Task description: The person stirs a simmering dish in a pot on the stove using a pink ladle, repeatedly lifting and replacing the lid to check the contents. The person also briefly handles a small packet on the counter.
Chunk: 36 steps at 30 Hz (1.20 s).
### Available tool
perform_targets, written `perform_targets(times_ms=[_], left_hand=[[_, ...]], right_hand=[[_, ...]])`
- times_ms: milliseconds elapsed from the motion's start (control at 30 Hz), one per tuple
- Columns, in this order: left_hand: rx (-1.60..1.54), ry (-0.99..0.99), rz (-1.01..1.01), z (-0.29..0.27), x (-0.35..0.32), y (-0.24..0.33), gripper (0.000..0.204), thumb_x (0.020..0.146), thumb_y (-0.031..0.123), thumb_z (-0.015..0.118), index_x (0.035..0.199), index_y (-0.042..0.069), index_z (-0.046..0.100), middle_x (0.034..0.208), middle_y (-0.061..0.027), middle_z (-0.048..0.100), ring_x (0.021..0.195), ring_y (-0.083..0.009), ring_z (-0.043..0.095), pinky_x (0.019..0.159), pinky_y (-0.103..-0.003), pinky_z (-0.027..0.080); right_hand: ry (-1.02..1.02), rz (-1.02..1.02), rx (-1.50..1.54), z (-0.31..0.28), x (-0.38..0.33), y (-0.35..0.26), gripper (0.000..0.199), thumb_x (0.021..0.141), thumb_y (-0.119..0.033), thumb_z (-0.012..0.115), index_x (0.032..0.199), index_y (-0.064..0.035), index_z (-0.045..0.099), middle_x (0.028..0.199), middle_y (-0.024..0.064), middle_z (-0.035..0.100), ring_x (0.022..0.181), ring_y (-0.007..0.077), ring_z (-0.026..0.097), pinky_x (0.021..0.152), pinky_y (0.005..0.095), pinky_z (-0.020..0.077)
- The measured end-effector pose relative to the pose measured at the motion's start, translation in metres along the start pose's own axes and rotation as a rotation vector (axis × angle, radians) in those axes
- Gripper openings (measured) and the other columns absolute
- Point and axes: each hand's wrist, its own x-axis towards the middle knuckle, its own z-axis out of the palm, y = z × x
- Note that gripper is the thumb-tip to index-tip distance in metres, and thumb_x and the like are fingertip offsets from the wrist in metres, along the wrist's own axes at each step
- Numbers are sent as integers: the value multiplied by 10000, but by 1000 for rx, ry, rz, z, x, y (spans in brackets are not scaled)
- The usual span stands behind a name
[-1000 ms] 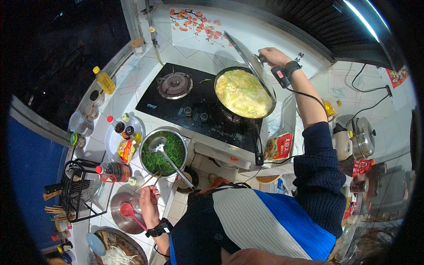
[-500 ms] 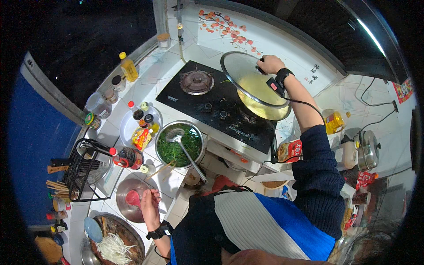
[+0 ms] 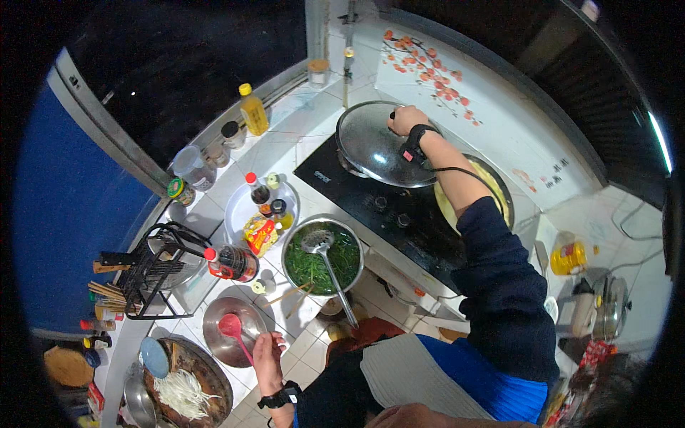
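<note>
My right hand (image 3: 407, 120) grips the knob of a glass lid (image 3: 374, 153) with a metal rim, held over the left burner. To its right a pan holds a flat yellow food (image 3: 489, 182), partly behind my forearm. My left hand (image 3: 269, 357) is beside the steel bowl (image 3: 214, 342), fingers curled; whatever they hold, if anything, is hidden. A pink ladle (image 3: 230, 325) rests in that bowl, its handle reaching toward this hand. Nearby, a steel pot (image 3: 359, 274) contains leafy greens (image 3: 307, 265) in liquid, with a slotted spoon (image 3: 335, 278) across it.
A black gas hob (image 3: 385, 207) lies under the lid. Chopsticks (image 3: 289, 294) lie by the pot. A white tray (image 3: 230, 207) carries bottles. A dark sauce bottle (image 3: 235, 263) and a black rack (image 3: 168, 271) stand left. White shreds (image 3: 184, 394) lie on a round board (image 3: 217, 378).
My right hand has carried the lid left, off the yellow food and over the left burner. More of the pink ladle's handle shows beside my left hand. The view has shifted.
</note>
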Motion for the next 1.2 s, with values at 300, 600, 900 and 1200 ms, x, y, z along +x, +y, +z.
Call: perform_targets(times_ms=[300,600,900,1200], left_hand=[[-57,304,-29,-18,-25,-17,215,919,279,511,881,72,553,834,-22,589,735,-103,543,640,-242,427],[19,434,-209,-25,-17,-53,211,928,270,490,965,78,569,916,-23,611,818,-116,572,700,-243,444],[115,407,-171,-26,-14,-56,249,944,293,458,950,69,566,898,-19,601,785,-113,560,670,-236,435],[1158,831,191,-76,-19,-50,202,890,201,540,956,11,552,793,-128,605,657,-243,582,606,-346,461]], right_hand=[[-40,138,26,104,66,-33,395,798,-370,559,1024,-54,629,1090,183,597,1034,319,559,864,412,466],[-180,51,-122,142,90,-33,459,840,-404,507,1168,-85,535,1224,164,520,1092,311,536,913,440,438],[-152,-56,-180,162,109,-24,548,845,-436,458,1211,-30,484,1186,239,523,1105,377,503,935,447,409],[86,-118,-248,139,85,-53,685,788,-534,529,1284,-70,438,1248,259,457,1172,385,431,978,439,362]])
